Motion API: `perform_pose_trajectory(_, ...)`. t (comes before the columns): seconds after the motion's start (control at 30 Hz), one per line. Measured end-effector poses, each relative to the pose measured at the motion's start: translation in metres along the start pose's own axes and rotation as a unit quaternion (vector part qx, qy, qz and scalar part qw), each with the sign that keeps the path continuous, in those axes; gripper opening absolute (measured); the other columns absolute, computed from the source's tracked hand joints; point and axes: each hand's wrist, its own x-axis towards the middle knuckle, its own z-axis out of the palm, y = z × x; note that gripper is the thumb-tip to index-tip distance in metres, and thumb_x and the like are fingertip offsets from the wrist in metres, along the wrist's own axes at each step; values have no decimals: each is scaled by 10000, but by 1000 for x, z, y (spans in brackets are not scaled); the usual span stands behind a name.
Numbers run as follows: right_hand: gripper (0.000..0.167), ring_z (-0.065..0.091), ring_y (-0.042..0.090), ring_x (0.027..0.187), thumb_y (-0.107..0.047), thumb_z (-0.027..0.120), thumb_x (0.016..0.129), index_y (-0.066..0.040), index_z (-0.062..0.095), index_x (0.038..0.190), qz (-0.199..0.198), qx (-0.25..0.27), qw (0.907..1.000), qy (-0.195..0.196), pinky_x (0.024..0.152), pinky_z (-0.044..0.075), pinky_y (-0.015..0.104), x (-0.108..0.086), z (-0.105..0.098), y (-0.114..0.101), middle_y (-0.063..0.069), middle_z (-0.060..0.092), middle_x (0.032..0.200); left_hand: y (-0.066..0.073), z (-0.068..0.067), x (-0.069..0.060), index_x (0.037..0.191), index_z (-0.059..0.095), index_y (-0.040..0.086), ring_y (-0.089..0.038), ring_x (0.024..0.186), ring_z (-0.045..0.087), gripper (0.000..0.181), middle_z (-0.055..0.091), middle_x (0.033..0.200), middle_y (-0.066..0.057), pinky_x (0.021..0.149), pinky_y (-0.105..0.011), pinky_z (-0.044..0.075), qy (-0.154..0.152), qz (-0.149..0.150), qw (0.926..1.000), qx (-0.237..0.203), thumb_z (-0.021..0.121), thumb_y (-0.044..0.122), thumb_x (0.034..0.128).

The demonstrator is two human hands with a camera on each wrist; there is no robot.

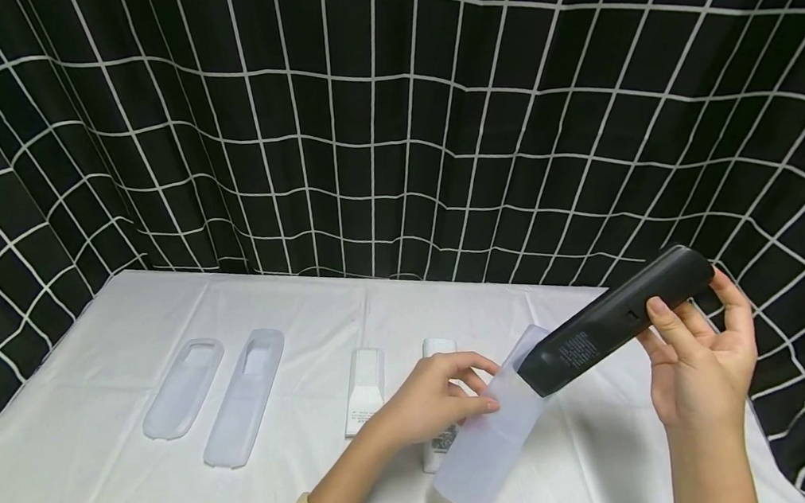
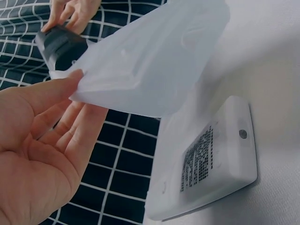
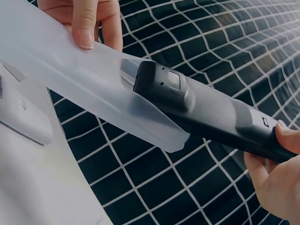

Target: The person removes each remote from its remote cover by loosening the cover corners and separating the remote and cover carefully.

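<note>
My left hand pinches the edge of a translucent remote cover between thumb and fingers. In my right hand, a black remote control is gripped near its upper end, back side up and tilted. Its lower end sits at the cover's opening, partly inside, as the right wrist view shows at the cover's mouth. Below the left hand lies a white remote, face down with a printed label, partly hidden by the hand and cover in the head view.
Another white remote lies to the left of the hands. Two more translucent covers, a shorter one and a longer one, lie on the left of the white tablecloth. A black grid-patterned curtain stands behind.
</note>
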Motion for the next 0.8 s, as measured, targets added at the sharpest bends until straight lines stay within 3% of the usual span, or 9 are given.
perform_pose_trajectory(0.2,710,760,263,851,240,740,825,-77,548,1431,3,65,9999,128,699,665,367,2,-3,-3,205,724,1111,1,-2,1,1245,704,-13,-59,641,637,338,692,910,-11,581,-165,503,-76,-28,10000,29,760,-37,913)
perform_pose_trajectory(0.43,708,767,264,873,215,747,840,-101,548,1441,67,-10,9996,256,709,665,365,4,-6,-6,199,718,1171,1,-4,-1,1258,699,-7,-66,659,651,346,716,947,-82,602,-178,528,-106,-34,9997,231,757,-31,918)
perform_pose_trajectory(0.8,696,775,263,803,252,701,848,-86,561,1439,194,12,9996,181,676,664,363,3,-6,-5,198,733,1110,0,-8,-2,1268,702,14,-91,692,682,340,705,954,-46,611,-224,570,5,-147,9996,221,746,-12,932)
